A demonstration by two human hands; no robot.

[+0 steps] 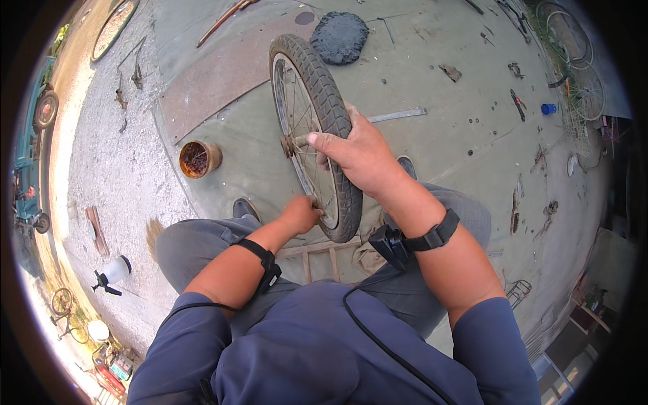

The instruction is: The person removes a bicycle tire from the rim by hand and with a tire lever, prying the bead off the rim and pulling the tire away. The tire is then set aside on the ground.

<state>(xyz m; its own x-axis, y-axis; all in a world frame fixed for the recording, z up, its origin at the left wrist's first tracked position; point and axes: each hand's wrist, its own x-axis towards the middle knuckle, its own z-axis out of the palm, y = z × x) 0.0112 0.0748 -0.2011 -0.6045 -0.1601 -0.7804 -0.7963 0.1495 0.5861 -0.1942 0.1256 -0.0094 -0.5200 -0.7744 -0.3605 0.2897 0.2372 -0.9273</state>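
A small bicycle wheel [345, 200] with a blocky black tyre, silver rim and thin spokes stands tilted between my knees. My right hand [364, 154] wraps over the tyre's right side, its thumb pointing towards the hub [288, 146] and some fingertips showing among the spokes. Low on the wheel, my left hand [302, 214] has its fingers closed at the inner edge of the rim. What exactly those fingertips pinch there is too small to tell. Dark straps with small devices circle both forearms.
A rusty tin [206, 159] stands left of the wheel. A dark round slab [339, 38] lies beyond it, near a flat metal bar [398, 115]. Pliers [518, 105], a blue cup [548, 109] and a wire brush [515, 210] are to the right; a spray bottle [115, 271] lies left.
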